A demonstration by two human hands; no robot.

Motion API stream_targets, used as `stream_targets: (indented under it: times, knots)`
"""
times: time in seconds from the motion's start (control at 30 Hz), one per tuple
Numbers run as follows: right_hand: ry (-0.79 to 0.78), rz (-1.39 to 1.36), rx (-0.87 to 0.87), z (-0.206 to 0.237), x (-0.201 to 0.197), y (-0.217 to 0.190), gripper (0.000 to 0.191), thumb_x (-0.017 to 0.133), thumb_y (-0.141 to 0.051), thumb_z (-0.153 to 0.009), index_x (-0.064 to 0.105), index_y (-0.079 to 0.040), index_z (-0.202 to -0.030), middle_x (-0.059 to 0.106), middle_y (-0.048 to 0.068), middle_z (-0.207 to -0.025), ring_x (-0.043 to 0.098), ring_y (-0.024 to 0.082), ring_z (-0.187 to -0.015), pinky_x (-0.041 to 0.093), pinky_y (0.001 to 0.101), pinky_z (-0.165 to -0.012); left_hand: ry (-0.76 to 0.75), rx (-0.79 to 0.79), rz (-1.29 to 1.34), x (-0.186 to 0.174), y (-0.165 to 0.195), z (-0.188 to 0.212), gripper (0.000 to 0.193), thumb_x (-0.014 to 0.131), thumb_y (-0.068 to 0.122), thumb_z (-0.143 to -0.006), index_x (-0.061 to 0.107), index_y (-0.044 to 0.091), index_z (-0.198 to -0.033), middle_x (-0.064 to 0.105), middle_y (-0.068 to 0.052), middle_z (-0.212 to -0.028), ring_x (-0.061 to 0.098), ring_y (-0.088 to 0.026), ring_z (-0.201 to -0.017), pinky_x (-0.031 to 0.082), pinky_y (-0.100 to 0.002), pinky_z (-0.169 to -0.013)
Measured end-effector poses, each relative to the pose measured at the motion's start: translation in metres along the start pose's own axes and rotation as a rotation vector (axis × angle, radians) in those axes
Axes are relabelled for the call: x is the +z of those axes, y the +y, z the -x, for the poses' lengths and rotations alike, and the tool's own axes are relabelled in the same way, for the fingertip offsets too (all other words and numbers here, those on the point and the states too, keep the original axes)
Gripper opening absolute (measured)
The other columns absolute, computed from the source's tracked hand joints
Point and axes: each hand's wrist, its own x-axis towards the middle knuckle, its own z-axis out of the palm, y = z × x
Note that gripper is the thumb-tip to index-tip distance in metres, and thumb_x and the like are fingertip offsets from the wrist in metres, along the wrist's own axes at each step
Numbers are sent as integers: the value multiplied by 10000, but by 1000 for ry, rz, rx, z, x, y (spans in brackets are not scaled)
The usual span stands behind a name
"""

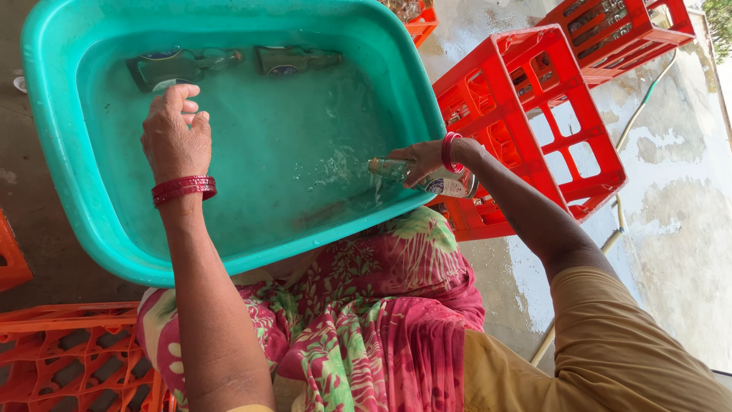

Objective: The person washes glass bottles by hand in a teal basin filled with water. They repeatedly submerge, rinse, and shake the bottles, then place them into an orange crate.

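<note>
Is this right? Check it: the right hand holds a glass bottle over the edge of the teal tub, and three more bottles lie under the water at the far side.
Not quite. The head view shows two bottles under the water at the far side, not three. The rest stands: the right hand holds a glass bottle over the edge of the teal tub.

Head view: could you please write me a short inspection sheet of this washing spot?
Surface: wet concrete floor.
Job's things: teal tub of water; two bottles lying under water at its far side.
Clutter: red crates right, orange crate near left.
Hands: right hand holds a bottle over the tub rim; left hand above the water, loosely curled, empty.
Cables: hose on the floor.
Surroundings: nothing seen.
</note>
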Motion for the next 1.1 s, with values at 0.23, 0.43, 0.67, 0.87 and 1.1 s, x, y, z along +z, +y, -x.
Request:
stream_targets:
  times: [0.23, 0.43, 0.67, 0.87, 1.1]
  knots:
    - [26, 205, -17, 9, -12, -14, 924, 735, -402, -778, 304, -329, -1593, 753, 86, -1141, 741, 238, -991, 616, 417, -882, 9, 6, 19, 2, 1, 1, 343, 729, -35, -904, 682, 92, -1220, 695, -100, -1114, 722, -211, -888, 563, -423, -853]
    - [30, 330, 0, 17, -24, -38, 926, 722, -384, -767, 328, -282, -1599, 773, 121, -1101, 779, 250, -947, 626, 411, -870, 2, 11, 26, 5, 2, 1, 337, 724, -36, -899, 681, 85, -1211, 695, -106, -1095, 719, -222, -867, 558, -426, -832]
    - [62, 670, 74, 33, -38, -92, 886, 757, -344, -764, 384, -346, -1567, 754, 57, -1132, 716, 261, -1033, 576, 457, -905, -1, 10, 43, 15, 5, -2, 338, 717, -30, -890, 685, 94, -1202, 698, -98, -1063, 712, -240, -835, 549, -434, -810]
    - [161, 791, 127, 54, -49, -144, 871, 752, -297, -762, 406, -414, -1552, 748, 15, -1171, 715, 275, -1076, 580, 452, -912, 48, 37, 38, 16, -1, -6, 338, 733, -17, -878, 687, 103, -1191, 706, -88, -1047, 712, -244, -840, 537, -458, -819]
    - [318, 708, -76, 65, -84, -180, 833, 792, -347, -802, 421, -377, -1547, 740, 71, -1173, 735, 287, -1014, 601, 462, -886, 58, -4, 84, 10, -5, -8, 338, 717, 0, -887, 676, 121, -1200, 709, -81, -1077, 719, -247, -902, 530, -460, -860]
